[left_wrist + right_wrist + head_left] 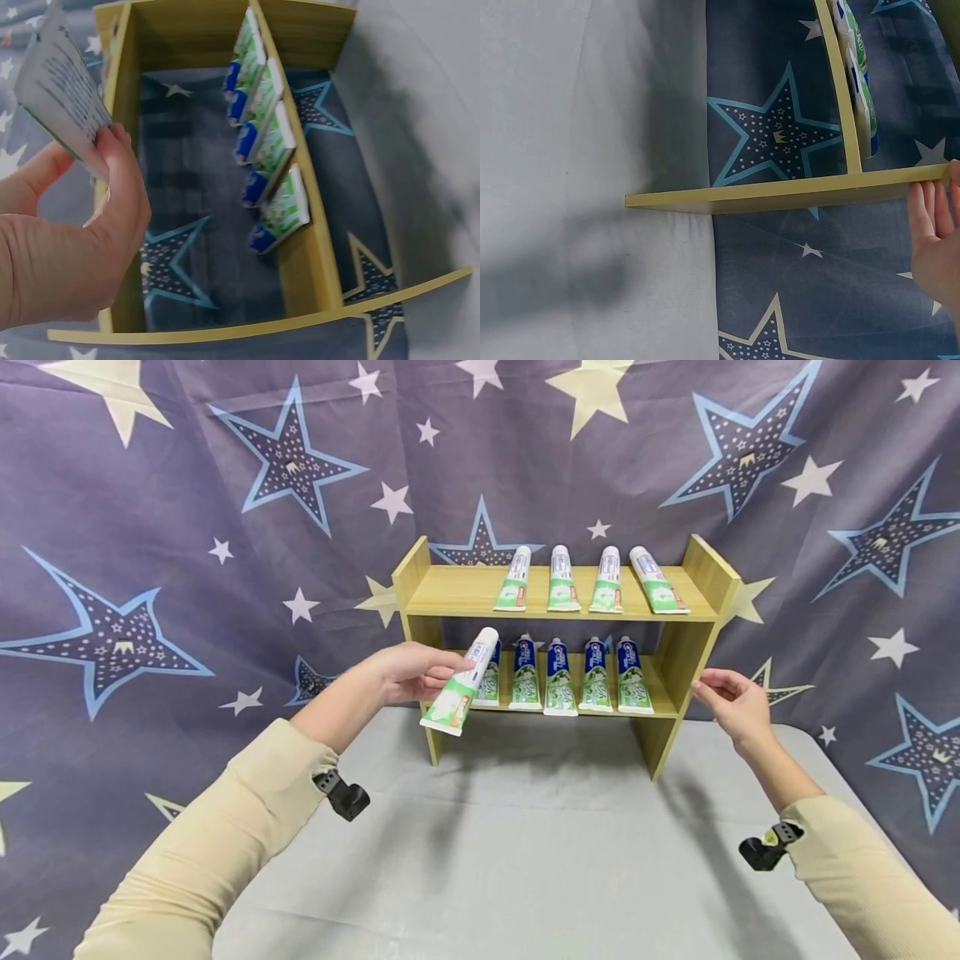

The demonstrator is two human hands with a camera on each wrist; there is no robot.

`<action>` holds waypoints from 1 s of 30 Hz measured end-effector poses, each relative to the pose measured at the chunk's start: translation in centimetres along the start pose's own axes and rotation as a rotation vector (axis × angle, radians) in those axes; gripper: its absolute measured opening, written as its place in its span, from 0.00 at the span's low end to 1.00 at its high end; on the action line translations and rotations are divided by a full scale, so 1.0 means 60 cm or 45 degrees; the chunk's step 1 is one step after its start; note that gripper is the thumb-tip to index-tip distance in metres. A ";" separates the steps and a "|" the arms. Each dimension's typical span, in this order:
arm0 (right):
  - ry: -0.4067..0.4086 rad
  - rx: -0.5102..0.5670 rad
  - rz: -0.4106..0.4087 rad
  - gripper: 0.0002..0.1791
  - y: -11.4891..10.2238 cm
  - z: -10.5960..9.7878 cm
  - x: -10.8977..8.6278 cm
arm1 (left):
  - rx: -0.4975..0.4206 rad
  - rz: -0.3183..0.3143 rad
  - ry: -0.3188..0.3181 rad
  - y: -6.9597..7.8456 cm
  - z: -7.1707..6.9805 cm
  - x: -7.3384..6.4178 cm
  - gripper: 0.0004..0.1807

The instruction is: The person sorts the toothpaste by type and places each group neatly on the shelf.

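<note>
My left hand (411, 672) pinches a white and green toothpaste tube (461, 685) between thumb and fingers, in front of the left end of a wooden two-tier shelf (457, 603). Its white cap end points up and its flat crimped end down. In the left wrist view the tube's printed back (64, 82) faces the camera, beside the upper board. My right hand (738, 706) touches the shelf's right side panel (686, 693); fairly straight fingers (922, 210) meet its outer face in the right wrist view.
Several white and green toothpaste tubes (562, 578) lean in a row on the upper tier, toward the right. Several blue-capped tubes (558, 681) line the lower tier, the leftmost partly hidden by the held tube. The shelf stands on a grey-covered table (525, 860) before a star-patterned curtain (172, 527).
</note>
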State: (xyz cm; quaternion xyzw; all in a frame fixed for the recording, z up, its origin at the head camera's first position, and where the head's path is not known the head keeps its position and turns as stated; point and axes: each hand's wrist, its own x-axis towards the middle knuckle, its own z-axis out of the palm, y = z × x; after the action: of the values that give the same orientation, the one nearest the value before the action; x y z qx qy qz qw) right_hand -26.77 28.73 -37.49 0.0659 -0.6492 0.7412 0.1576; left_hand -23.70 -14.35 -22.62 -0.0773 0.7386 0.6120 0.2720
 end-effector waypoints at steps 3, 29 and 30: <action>0.003 -0.007 -0.007 0.16 -0.003 0.000 0.001 | 0.022 -0.002 -0.033 0.015 -0.003 -0.009 0.23; 0.032 -0.121 0.005 0.16 0.001 -0.002 -0.001 | 0.002 0.171 0.200 0.134 -0.001 0.032 0.26; 0.032 -0.129 0.004 0.16 0.001 -0.003 -0.001 | 0.006 0.160 0.207 0.139 -0.001 0.037 0.27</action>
State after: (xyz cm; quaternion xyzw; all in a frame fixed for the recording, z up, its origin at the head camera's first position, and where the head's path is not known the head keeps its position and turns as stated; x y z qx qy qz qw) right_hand -26.74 28.87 -37.57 0.0477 -0.6840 0.7084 0.1677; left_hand -29.28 -11.94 -16.52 -0.0795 0.7632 0.6177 0.1723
